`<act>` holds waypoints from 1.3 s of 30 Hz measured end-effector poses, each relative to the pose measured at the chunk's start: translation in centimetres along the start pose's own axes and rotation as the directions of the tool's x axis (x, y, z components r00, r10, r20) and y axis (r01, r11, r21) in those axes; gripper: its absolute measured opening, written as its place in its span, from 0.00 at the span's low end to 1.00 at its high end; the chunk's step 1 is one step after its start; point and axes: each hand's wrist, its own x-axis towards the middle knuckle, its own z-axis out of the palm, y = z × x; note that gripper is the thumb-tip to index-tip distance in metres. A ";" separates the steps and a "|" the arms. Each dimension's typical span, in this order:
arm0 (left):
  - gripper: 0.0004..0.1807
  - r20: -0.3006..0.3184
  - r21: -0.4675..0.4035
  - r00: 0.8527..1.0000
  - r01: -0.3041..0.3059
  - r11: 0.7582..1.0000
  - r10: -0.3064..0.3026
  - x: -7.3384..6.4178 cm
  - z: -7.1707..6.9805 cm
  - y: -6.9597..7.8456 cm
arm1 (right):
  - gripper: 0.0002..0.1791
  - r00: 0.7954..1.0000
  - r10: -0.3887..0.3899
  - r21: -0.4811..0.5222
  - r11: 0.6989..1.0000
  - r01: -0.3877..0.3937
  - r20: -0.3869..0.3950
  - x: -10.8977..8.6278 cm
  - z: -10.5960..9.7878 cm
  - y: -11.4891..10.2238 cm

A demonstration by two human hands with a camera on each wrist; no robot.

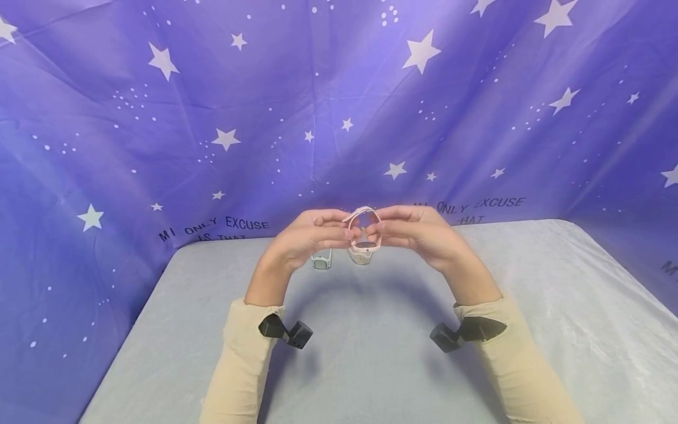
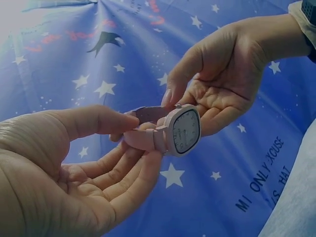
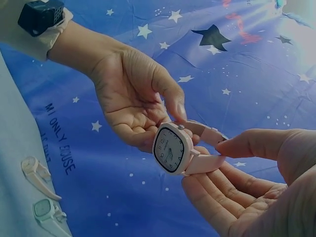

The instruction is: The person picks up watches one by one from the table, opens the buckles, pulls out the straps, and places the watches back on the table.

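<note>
Between the two hands a pink wristwatch [image 1: 366, 248] is held up above the table, its strap bent round into a loop. The left hand [image 1: 309, 232] pinches one side of the strap. From the other side, the right hand [image 1: 418, 229] grips the strap between thumb and fingers. In the left wrist view the squarish dial [image 2: 186, 131] with a black border faces out, and the left thumb [image 2: 106, 121] presses on the strap. The right wrist view shows the dial and the right thumb on the strap [image 3: 210, 164] side.
Two more watches lie on the grey cloth-covered table [image 1: 371, 353] beyond the hands: a pale green one [image 1: 321, 263] and a cream one [image 1: 361, 258]. A purple-blue curtain [image 1: 318, 88] with white stars hangs behind the table.
</note>
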 end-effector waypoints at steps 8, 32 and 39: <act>0.15 -0.059 0.077 0.998 -0.020 0.997 0.024 0.3 0.5 -0.3 | 0.21 0.999 -0.039 -0.147 0.989 0.036 -0.022 0.1 0.2 -0.2; 0.14 -0.070 0.277 0.997 -0.025 0.961 0.046 0.0 1.1 -0.3 | 0.14 0.989 -0.124 -0.259 0.961 0.101 -0.077 0.0 1.0 -0.1; 0.15 -0.102 0.289 0.994 0.006 0.957 0.025 -0.1 1.2 -0.2 | 0.13 0.992 -0.101 -0.255 0.964 0.079 -0.072 0.0 1.2 -0.1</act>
